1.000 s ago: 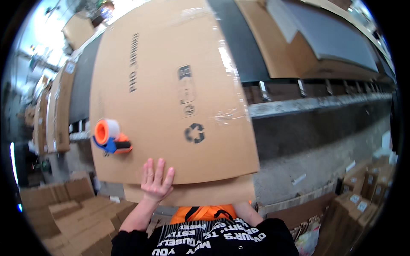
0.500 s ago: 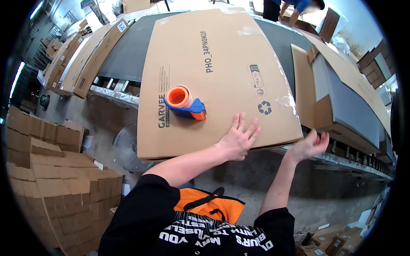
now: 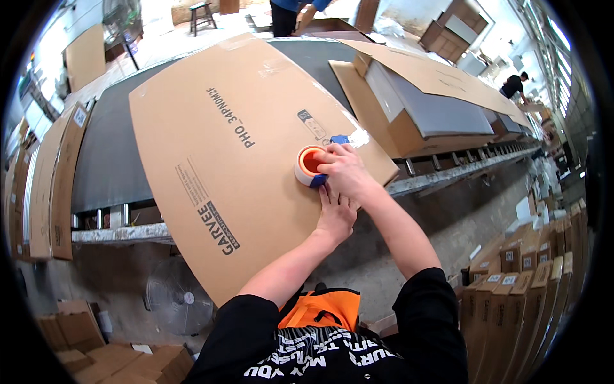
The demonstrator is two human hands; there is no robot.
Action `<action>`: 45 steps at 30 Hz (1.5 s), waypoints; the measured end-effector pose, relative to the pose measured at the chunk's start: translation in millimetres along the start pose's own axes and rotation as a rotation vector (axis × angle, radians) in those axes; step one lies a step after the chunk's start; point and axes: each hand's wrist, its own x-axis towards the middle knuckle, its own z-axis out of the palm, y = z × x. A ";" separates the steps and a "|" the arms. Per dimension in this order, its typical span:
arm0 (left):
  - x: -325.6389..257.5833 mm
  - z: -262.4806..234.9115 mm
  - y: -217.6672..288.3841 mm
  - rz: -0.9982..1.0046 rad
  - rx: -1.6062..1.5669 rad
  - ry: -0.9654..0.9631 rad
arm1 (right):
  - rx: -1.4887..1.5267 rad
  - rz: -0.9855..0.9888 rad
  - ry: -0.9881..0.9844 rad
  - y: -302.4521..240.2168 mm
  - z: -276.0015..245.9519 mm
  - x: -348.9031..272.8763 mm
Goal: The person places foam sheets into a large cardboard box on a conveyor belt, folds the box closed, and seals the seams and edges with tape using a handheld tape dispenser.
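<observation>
Cardboard fills the middle of the frame: a big flat box [image 3: 236, 166] lies across the dark conveyor [image 3: 109, 160], its lower corner hanging over the near rail toward the person. On its right edge, just right of centre, sits a tape gun [image 3: 311, 165] with an orange-cored roll and blue body. The right hand [image 3: 345, 171] is clenched around the gun, fingers wrapped over the roll and handle, likely so the blade end near a pale strip of tape [image 3: 358, 137] on the box edge can be pressed down. The left hand [image 3: 336, 214] lies flat and released just below, palm on the cardboard, fingertips touching the underside of the right hand; it looks placed there to pin the box so it does not slide under the pull of the gun. To the right, a second box [image 3: 409, 109] lies open with a grey sheet inside and a loose flap over it, close beside the first. Flat cartons [image 3: 48, 185] lean at the left edge, stacked small boxes [image 3: 531, 269] stand at lower right, and a fan [image 3: 179, 297] sits under the conveyor at lower left. Another person [image 3: 513, 84] works far off at upper right.
</observation>
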 end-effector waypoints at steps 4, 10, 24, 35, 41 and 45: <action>-4.8 -5.5 -4.2 0.018 0.035 -0.100 | 0.464 0.943 0.421 -5.7 -6.8 -6.4; -6.8 -15.9 -11.0 -0.002 0.006 -0.151 | 0.578 1.361 -0.320 1.7 33.1 46.1; -12.1 -23.9 -15.9 -0.024 0.207 -0.011 | 0.204 0.621 -0.292 94.8 -91.6 -25.2; -16.4 -25.1 -4.1 -0.038 0.156 -0.051 | 0.152 0.621 -0.576 32.8 -30.0 -161.6; -18.7 -33.0 -14.1 0.006 0.162 -0.043 | -0.086 0.414 -0.752 -14.4 32.4 -154.5; -88.4 -70.8 -50.1 0.046 0.204 -0.208 | 0.177 0.636 -0.651 -88.8 15.6 -184.0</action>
